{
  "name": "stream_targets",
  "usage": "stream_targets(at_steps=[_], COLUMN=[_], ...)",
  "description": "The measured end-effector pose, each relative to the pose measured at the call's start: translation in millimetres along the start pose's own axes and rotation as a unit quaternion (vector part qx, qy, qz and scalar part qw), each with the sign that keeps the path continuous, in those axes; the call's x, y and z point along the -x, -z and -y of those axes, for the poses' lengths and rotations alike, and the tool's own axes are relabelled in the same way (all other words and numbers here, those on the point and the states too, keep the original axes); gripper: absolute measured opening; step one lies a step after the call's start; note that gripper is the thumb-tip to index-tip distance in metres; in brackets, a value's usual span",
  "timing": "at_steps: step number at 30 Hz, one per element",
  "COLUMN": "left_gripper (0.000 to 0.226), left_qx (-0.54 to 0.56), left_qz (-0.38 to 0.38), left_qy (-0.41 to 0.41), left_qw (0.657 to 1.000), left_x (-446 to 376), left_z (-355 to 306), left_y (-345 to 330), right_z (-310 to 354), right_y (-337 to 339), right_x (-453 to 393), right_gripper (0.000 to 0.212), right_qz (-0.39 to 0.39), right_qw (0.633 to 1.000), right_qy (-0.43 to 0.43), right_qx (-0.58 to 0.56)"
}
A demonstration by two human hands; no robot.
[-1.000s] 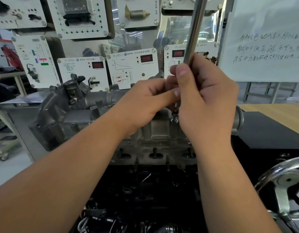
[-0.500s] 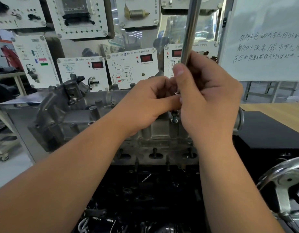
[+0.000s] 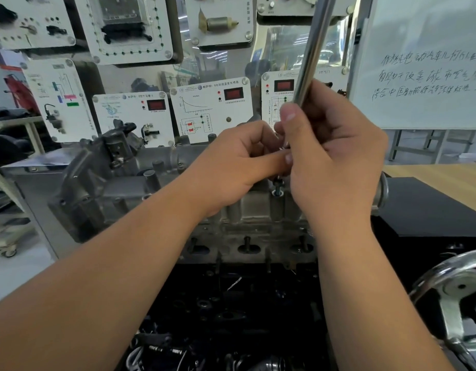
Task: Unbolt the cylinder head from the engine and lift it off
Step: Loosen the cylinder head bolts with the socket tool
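Your right hand (image 3: 336, 162) grips the upright steel wrench shaft (image 3: 311, 52) while your left hand (image 3: 237, 162) pinches something small at its lower end, directly above the raised bolt (image 3: 277, 187) in the cylinder head (image 3: 247, 210), axis near vertical.

I see the cylinder head (image 3: 247, 210), a grey casting, sitting across the middle of the frame on top of the dark engine block (image 3: 231, 303), which fills the lower centre. To the left, a grey metal bench top (image 3: 25, 180) runs behind and beside the head. At the right, a black flat surface (image 3: 432, 207) lies level with the head, and beyond it, at the right edge, I make out a pale wooden tabletop (image 3: 445, 178).
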State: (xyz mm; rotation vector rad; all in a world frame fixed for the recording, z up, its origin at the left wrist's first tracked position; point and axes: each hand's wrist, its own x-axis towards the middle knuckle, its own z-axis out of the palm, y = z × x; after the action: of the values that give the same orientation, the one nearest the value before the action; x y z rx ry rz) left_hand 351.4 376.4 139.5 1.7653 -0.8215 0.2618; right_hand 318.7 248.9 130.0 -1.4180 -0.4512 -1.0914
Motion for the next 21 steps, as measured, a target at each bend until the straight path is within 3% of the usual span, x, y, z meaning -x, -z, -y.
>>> stream_targets(at_steps=[8, 12, 16, 21], left_gripper=[0.012, 0.003, 0.011, 0.012], left_qx=[0.031, 0.024, 0.023, 0.022], left_qz=[0.036, 0.026, 0.014, 0.02], left_qy=[0.001, -0.012, -0.017, 0.005], left_qw=[0.999, 0.999, 0.999, 1.0], left_x=[0.5, -1.3, -0.5, 0.4], left_z=[0.6, 2.4, 2.9, 1.0], left_y=[2.5, 2.4, -0.1, 3.1], right_z=[0.0, 0.7, -0.4, -0.2], right_y=[3.9, 1.7, 0.7, 2.4], right_x=[-0.7, -1.7, 0.2, 0.3], right_gripper=[0.047, 0.039, 0.026, 0.027], right_qz=[0.041, 0.021, -0.001, 0.014], right_qw=[0.999, 0.999, 1.0, 0.999], right_qy=[0.014, 0.004, 0.005, 0.015], right_qx=[-0.02, -0.037, -0.021, -0.026])
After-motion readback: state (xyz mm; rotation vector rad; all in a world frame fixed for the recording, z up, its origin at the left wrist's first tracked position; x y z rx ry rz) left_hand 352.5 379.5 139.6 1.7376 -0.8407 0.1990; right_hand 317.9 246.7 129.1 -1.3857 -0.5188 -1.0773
